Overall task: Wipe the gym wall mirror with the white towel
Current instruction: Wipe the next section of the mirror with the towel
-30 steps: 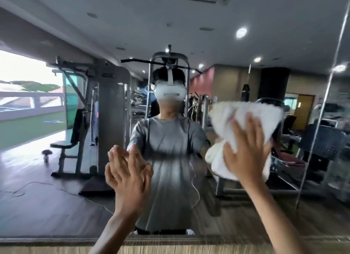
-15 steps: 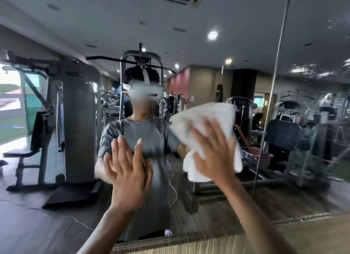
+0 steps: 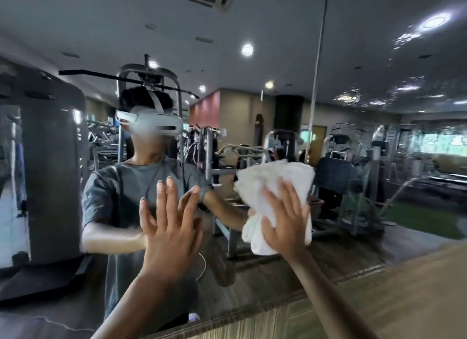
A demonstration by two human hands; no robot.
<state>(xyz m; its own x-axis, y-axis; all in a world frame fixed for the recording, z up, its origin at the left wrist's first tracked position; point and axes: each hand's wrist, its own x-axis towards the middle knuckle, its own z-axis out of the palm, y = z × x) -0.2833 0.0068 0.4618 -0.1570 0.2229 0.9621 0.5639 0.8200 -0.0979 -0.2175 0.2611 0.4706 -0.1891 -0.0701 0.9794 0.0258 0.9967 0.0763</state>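
The left hand [image 3: 169,227] lay flat against the gym wall mirror [image 3: 353,68], fingers straight and slightly spread, meeting its own reflection. Just beside it, the right hand [image 3: 285,220], fingers splayed, pressed the bunched white towel [image 3: 273,184] to the glass. A wood-grain ledge [image 3: 391,300] ran under the mirror's lower edge. A vertical seam [image 3: 319,61] rose above the towel, and streaks [image 3: 404,38] clouded the upper right. Reflected beyond: a person in a white headset [image 3: 154,122], a dark weight machine [image 3: 50,162] and round ceiling lights [image 3: 247,49].
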